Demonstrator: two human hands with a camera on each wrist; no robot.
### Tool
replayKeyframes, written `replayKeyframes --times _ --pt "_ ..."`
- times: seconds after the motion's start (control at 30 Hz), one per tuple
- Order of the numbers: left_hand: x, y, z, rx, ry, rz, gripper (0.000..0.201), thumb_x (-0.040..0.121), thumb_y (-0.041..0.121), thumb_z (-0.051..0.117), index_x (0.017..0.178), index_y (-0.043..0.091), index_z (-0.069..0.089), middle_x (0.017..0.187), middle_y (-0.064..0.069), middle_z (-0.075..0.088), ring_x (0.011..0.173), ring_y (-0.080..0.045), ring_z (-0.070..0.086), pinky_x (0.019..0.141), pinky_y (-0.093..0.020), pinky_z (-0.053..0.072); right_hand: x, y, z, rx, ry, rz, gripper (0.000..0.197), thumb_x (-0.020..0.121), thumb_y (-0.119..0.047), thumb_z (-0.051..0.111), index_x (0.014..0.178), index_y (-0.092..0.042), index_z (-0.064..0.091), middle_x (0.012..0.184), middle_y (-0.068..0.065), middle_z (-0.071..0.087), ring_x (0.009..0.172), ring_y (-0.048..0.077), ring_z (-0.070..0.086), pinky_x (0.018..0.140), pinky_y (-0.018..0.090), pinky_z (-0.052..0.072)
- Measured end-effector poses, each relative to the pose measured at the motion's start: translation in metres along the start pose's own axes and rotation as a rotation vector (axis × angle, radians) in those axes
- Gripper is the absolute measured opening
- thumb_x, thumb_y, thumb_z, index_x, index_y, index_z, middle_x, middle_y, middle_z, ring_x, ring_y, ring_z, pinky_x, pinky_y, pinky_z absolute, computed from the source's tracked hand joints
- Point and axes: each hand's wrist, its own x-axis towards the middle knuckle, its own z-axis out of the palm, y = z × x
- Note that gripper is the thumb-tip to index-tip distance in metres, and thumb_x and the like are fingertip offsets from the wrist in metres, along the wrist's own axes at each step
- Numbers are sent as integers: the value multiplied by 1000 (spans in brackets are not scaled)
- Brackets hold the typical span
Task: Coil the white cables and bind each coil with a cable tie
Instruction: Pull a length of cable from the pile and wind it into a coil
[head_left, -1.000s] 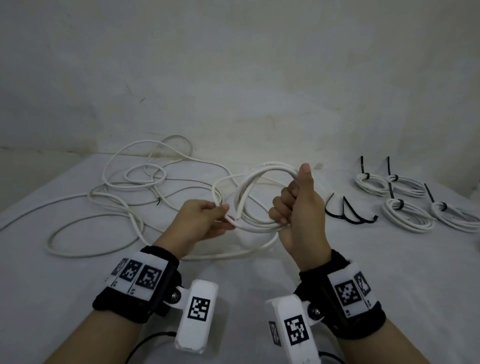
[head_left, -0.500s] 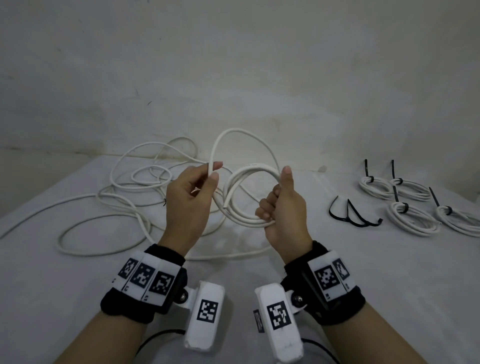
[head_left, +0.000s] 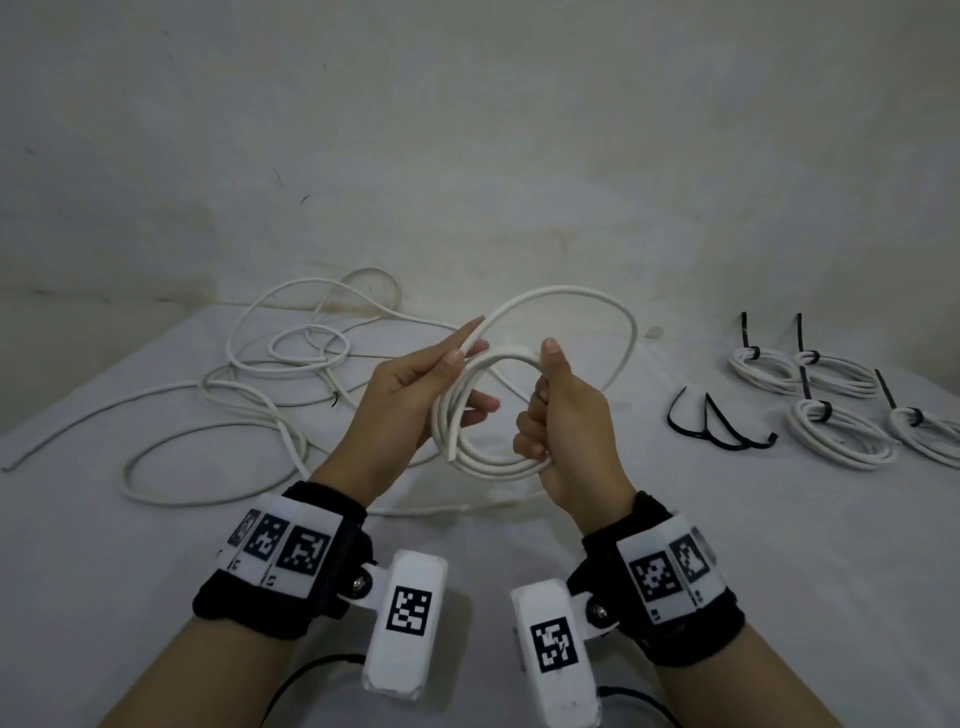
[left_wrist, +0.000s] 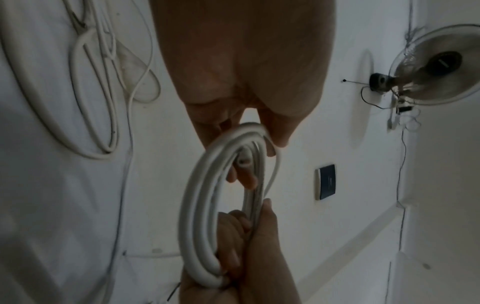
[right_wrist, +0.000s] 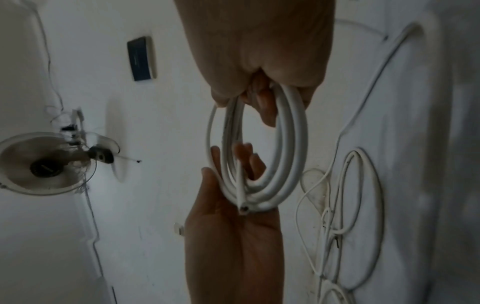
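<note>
The left hand (head_left: 415, 384) has risen from low beside the coil (head_left: 488, 415) and now pinches the cable (head_left: 571, 296) between thumb and straight fingers, arching a fresh loop above and beyond it. The right hand (head_left: 566, 421) grips the coil, held above the middle of the bench (head_left: 779, 545). Judging by that, another turn is about to be laid on; much cable still trails to the left. The right wrist view shows the cable's cut end (right_wrist: 244, 209) against the left palm, hard to see from the head camera.
</note>
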Motion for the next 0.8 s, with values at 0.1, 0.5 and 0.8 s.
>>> replayKeyframes --times 0.1,0.5,0.8 --pt "0 1 -1 -67 -50 -46 40 85 33 49 124 29 59 73 -2 61 49 -10 48 52 -23 50 -6 6 4 -102 -73 -52 47 95 -39 53 60 -19 28 48 -6 20 37 9 20 38 20 20" --pt "3 2 0 52 102 -250 60 101 48 20 66 9 50 43 6 28 32 -5 20 33 -13 19 -12 11 17 -307 -189 -64 50 94 -47 51 58 -21 27 50 -4 19 38 9 16 38 17 19" --pt "3 12 0 98 119 -249 48 100 42 33 62 15 38 46 6 27 34 -6 18 36 -12 16 -12 3 5 -744 40 -666 33 91 -43 58 80 -12 56 73 0 55 65 11 51 60 16 42"
